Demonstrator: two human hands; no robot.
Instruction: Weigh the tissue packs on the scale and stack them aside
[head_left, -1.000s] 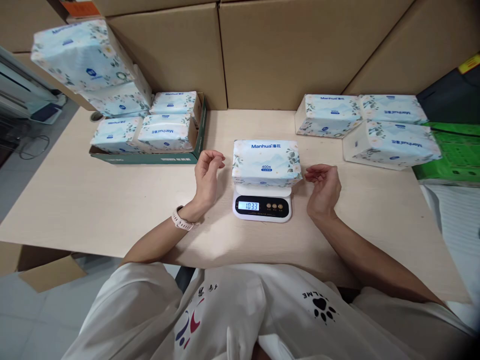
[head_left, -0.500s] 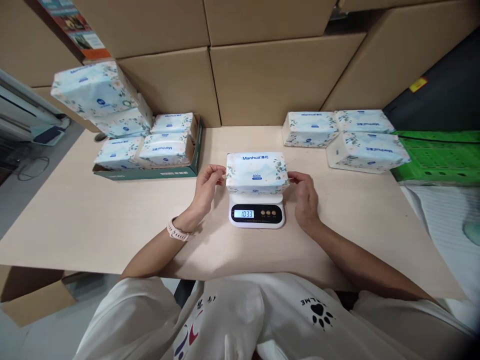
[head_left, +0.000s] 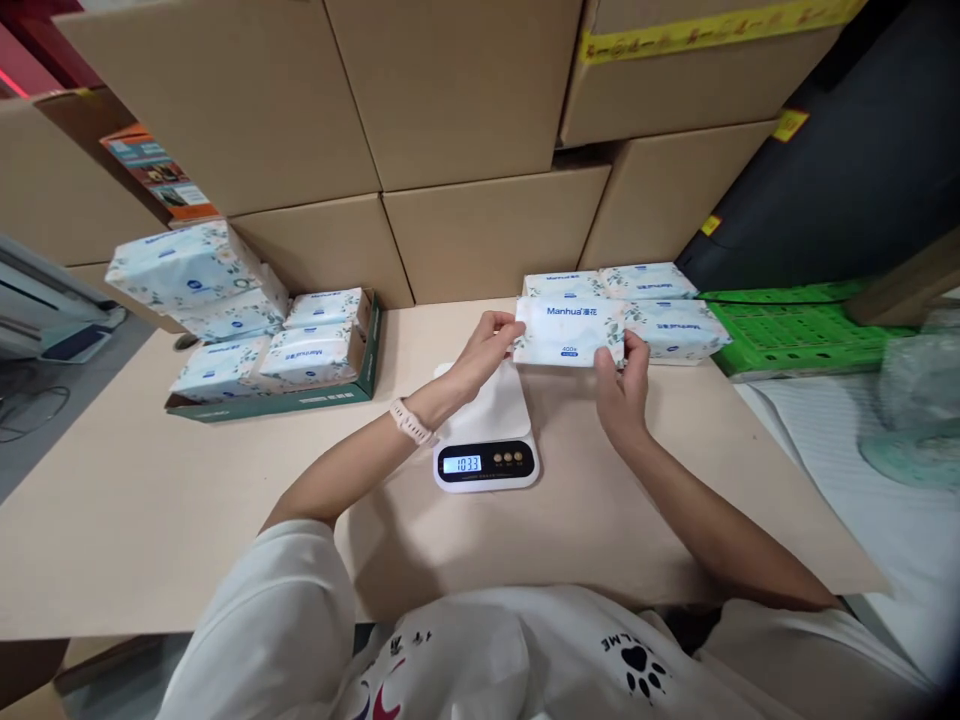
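A floral tissue pack (head_left: 568, 332) is held in the air between both hands, to the right of and beyond the white digital scale (head_left: 487, 415). My left hand (head_left: 487, 355) grips its left end, my right hand (head_left: 624, 390) its right end with the thumb on the front. The scale's display reads 1033 and its platform bears nothing. Just behind the held pack, more tissue packs (head_left: 679, 330) stand on the right of the table, partly hidden by it.
On the left, a green tray (head_left: 285, 405) holds several tissue packs (head_left: 217, 368), some stacked high. Cardboard boxes (head_left: 487, 235) form a wall along the table's back. A green plastic crate (head_left: 787, 340) stands at the right, beside white sheeting (head_left: 817, 430).
Both hands have closed on the tissue pack, lifted it off the scale and carried it right, towards the other packs. The camera view has shifted too.
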